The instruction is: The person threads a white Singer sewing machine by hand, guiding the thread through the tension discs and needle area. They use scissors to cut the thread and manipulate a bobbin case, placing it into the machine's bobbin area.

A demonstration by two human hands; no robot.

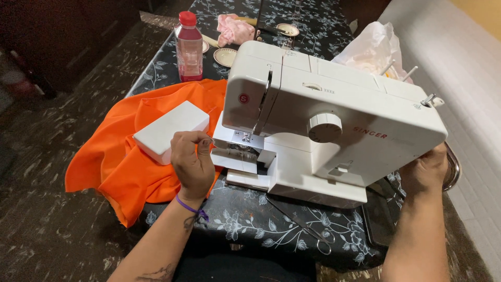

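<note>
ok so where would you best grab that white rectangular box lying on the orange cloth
Probably across its two long sides, coming from above. The white rectangular plastic box lies flat on the orange cloth with its broad top face up and its long edges open. The left hand sits just by its near right corner, at the white sewing machine, so the far left end is the clearest approach.

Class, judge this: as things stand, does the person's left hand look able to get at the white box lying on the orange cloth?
Probably yes. The left hand sits right beside the white box on the orange cloth, with nothing between them; the sewing machine stands on its other side.
</note>
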